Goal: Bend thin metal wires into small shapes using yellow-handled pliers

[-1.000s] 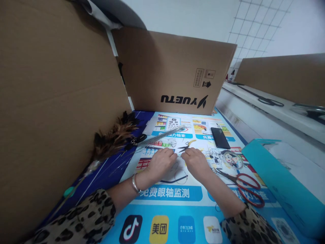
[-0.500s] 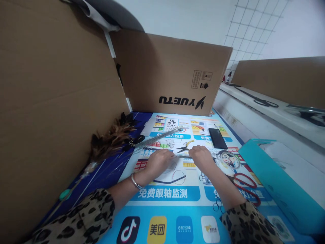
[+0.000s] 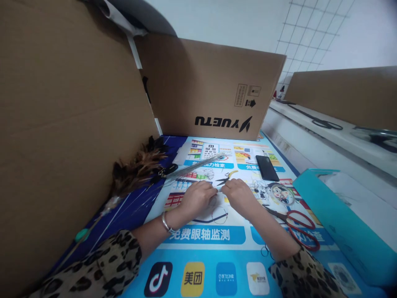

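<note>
My left hand (image 3: 200,196) and my right hand (image 3: 238,196) meet over the middle of the printed mat, their fingertips nearly touching. Both are closed in a pinch on a thin silvery wire (image 3: 219,190); only a short bit shows, the rest hidden by fingers. Just beyond my right hand lie small pliers (image 3: 227,177) with yellow handles, jaws apart. A bundle of thin silvery wires (image 3: 198,163) rests slantwise behind my left hand. Red-handled scissors (image 3: 299,221) lie beside my right forearm, partly under it.
A black phone (image 3: 267,168) and a clear round roll (image 3: 282,194) lie to the right, near an open teal box (image 3: 341,227). Brown feathers (image 3: 136,163) lie at left along a cardboard panel (image 3: 77,124). Another cardboard panel (image 3: 211,82) stands at the back.
My right hand has moved left, closing the gap to my left hand. The stretch of wire that showed between them is now mostly covered.
</note>
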The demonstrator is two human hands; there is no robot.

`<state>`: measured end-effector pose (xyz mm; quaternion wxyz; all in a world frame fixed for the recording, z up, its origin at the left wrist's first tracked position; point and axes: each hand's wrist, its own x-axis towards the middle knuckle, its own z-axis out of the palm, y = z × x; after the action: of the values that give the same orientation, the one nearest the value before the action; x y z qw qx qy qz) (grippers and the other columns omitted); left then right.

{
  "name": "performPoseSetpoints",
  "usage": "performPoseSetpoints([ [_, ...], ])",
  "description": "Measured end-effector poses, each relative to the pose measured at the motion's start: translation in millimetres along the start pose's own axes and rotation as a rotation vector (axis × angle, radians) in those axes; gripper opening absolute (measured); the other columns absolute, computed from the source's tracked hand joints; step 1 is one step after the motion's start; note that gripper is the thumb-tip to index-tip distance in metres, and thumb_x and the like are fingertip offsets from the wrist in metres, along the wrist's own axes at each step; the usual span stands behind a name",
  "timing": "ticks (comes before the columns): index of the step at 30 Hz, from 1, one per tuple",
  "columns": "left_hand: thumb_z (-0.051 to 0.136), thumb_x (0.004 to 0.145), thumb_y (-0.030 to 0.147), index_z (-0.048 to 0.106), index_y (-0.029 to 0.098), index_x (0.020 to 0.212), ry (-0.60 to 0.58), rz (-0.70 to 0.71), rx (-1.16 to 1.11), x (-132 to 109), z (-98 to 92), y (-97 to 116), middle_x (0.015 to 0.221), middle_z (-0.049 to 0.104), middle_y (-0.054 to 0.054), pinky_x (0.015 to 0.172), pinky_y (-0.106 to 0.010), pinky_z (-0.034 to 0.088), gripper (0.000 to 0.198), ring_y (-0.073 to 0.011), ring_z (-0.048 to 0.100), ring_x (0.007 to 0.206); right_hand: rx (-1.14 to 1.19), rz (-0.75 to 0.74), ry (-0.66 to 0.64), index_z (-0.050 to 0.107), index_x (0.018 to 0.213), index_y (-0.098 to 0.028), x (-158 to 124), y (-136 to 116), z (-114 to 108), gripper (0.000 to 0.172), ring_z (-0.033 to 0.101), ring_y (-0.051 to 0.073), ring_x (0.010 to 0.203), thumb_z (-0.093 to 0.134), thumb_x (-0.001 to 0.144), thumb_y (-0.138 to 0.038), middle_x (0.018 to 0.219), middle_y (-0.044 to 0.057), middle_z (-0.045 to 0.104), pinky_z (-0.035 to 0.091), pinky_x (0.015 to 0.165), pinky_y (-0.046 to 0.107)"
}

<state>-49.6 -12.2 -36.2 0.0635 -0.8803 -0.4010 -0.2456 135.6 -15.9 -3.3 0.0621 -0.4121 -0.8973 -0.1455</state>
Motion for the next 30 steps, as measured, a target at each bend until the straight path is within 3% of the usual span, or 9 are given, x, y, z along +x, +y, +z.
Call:
performPoseSetpoints([
  [9, 0.048, 0.08, 0.013, 0.059, 0.015, 0.071, -0.086, 0.061, 0.189, 4.7, -19.0, 9.9, 0.073, 0.056, -0.007, 0.067, -0.034, 0.032, 0.015, -0.0207, 0.048, 0.076, -0.1, -0.012, 0.08, 0.057, 0.082, -0.015, 1.5, -17.1, 1.6, 0.014, 0.047, 0.02, 0.076, 0.043, 0.083, -0.01, 0.079, 0.008, 0.056, 0.031, 0.068, 0.033],
  [14, 0.046, 0.081, 0.015, 0.062, 0.015, 0.073, -0.027, -0.038, 0.134, 2.4, -15.7, 5.6, 0.071, 0.056, -0.008, 0.071, -0.034, 0.034, 0.017, -0.02, 0.049, 0.076, 0.035, 0.196, 0.178, 0.058, 0.084, -0.017, 0.1, -25.2, 13.7, 0.015, 0.049, 0.019, 0.081, 0.044, 0.083, -0.012, 0.083, 0.007, 0.058, 0.034, 0.072, 0.03],
  [18, 0.047, 0.081, 0.017, 0.065, 0.018, 0.076, 0.016, -0.25, -0.185, 2.5, -4.9, -3.4, 0.072, 0.059, -0.005, 0.068, -0.029, 0.038, 0.019, -0.0164, 0.052, 0.073, 0.397, 0.427, 0.229, 0.06, 0.08, -0.019, 2.3, -23.8, 24.4, 0.014, 0.053, 0.014, 0.078, 0.046, 0.083, -0.019, 0.082, 0.003, 0.06, 0.037, 0.068, 0.024],
  [24, 0.057, 0.074, 0.026, 0.065, 0.017, 0.076, -0.005, -0.56, -0.873, 5.9, 6.4, -9.3, 0.075, 0.065, -0.002, 0.066, -0.025, 0.041, 0.012, -0.0143, 0.056, 0.071, 1.271, 0.719, 0.197, 0.061, 0.073, -0.019, 8.3, -19.8, 33.2, 0.014, 0.054, 0.012, 0.055, 0.056, 0.073, -0.032, 0.057, -0.002, 0.059, 0.041, 0.056, 0.024],
  [27, 0.061, 0.07, 0.028, 0.064, 0.014, 0.077, -0.018, -0.682, -1.174, 5.6, 6.4, -6.7, 0.073, 0.063, -0.002, 0.061, -0.023, 0.04, 0.016, -0.0122, 0.054, 0.066, 1.593, 0.782, 0.231, 0.06, 0.075, -0.016, 9.3, -24.0, 34.2, 0.021, 0.053, 0.011, 0.052, 0.061, 0.069, -0.036, 0.056, -0.001, 0.058, 0.043, 0.054, 0.025],
  [30, 0.066, 0.067, 0.031, 0.061, 0.014, 0.076, -0.066, -0.754, -1.412, 4.1, 4.9, -3.9, 0.068, 0.059, 0.0, 0.05, -0.019, 0.033, 0.021, -0.0077, 0.047, 0.055, 1.732, 0.792, 0.279, 0.06, 0.075, -0.015, 9.0, -28.2, 36.8, 0.024, 0.052, 0.01, 0.052, 0.064, 0.067, -0.038, 0.058, -0.001, 0.058, 0.042, 0.053, 0.024],
])
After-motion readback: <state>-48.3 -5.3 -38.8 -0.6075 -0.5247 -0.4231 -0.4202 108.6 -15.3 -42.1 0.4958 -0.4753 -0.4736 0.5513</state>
